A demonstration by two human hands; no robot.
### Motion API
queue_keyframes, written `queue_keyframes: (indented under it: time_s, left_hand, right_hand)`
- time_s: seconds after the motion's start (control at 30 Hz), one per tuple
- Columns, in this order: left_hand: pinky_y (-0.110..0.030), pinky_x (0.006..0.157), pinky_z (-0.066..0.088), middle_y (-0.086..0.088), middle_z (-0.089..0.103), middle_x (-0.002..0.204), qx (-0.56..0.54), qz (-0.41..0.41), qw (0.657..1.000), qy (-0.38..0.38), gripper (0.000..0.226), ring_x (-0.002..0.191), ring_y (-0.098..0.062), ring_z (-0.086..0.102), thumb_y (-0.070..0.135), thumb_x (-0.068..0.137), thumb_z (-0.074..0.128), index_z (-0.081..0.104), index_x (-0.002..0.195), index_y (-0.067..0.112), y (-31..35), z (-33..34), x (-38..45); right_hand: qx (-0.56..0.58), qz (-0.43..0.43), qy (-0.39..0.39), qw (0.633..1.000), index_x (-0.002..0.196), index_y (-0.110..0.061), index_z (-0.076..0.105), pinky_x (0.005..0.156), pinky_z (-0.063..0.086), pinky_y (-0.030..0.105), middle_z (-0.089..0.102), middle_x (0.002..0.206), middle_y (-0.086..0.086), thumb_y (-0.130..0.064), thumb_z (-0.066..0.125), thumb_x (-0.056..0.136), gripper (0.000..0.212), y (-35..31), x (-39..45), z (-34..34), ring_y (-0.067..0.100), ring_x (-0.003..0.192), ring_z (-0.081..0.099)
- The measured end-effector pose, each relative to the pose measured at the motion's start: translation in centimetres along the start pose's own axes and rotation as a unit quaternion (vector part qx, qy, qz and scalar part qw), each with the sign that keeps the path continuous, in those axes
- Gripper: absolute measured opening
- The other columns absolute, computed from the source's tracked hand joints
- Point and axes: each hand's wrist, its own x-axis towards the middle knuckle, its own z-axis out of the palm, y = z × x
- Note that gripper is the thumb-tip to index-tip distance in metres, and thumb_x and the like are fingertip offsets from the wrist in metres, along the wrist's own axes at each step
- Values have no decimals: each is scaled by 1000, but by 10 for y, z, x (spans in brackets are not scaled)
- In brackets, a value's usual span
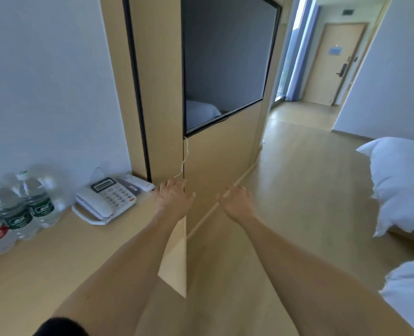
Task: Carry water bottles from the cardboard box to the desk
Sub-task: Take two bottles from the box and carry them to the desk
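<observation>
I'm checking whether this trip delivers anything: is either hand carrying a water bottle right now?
No. The left hand and right hand are both open and empty, while the water bottles stand on the desk.

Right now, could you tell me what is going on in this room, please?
A person is stocking the desk with water bottles. Several stand clustered at its left end, beside a white telephone. Both hands are empty: the left hand and the right hand are stretched forward with fingers spread, past the desk's far corner. No cardboard box is in view. A white bed stands on the right.
</observation>
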Motion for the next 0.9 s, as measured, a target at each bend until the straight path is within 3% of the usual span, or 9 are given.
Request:
queue_keyframes:
  time_s: [0.17,0.4,0.63,0.9]
  left_hand:
    - [-44,117,25,-2,34,160,-3,94,993,-75,63,145,-27,33,57,97,45,35,153,30,100,38,9]
    - [-39,117,27,-1,38,157,-14,217,971,-97,60,144,-24,34,54,97,49,40,151,28,210,74,21]
    - [-40,116,25,0,44,152,-23,276,956,-100,55,141,-25,37,54,96,49,46,146,30,274,107,61]
    - [-41,112,30,0,50,146,-58,302,945,-108,54,135,-26,44,56,95,50,49,143,31,318,145,156]
  right_hand:
    - [-12,119,45,992,142,-26,48,104,42,41,53,142,7,-53,51,95,54,92,-26,-52,30,132,46]
    - [-11,242,95,966,141,-25,50,103,45,39,54,141,6,-55,52,95,55,181,-54,-104,27,131,49]
    - [7,302,124,945,143,-21,49,104,45,42,55,140,10,-51,51,97,55,232,-34,-127,29,130,50]
    - [-5,340,137,930,143,-24,48,101,47,42,54,140,6,-53,48,97,55,256,57,-135,26,129,50]
